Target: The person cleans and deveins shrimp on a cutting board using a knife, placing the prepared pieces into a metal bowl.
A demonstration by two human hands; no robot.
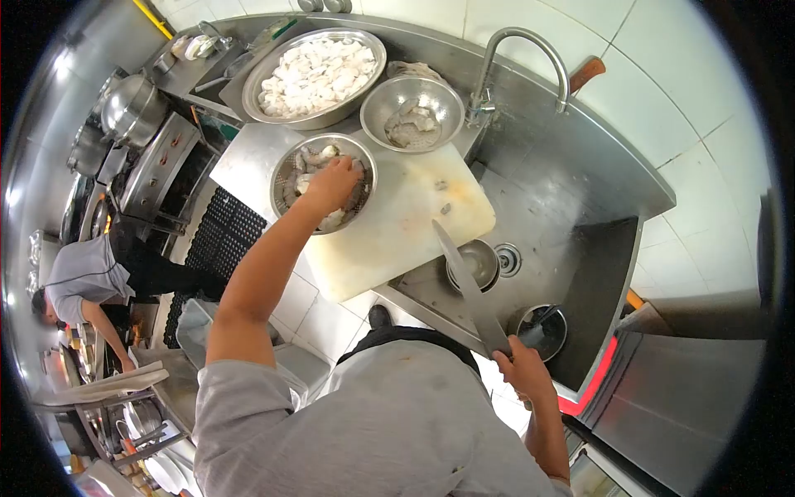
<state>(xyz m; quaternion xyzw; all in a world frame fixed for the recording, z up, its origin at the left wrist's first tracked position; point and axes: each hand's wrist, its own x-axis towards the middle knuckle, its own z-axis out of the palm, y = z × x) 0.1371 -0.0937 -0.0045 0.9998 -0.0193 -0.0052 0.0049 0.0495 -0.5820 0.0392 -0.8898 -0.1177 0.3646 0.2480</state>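
One knife (470, 286) gripped in right hand (523, 370), left hand (335, 184) down among shrimp (309, 159) in near bowl (275, 184), grasp impossible to tell

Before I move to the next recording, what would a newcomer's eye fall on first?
Probably the long knife in the right hand, its blade slanting across the view of the sink with its tip toward the board. Next, the big bowl at the top, heaped with white pieces. Then the left hand, reaching into a colander of greyish shrimp by the board's left side.
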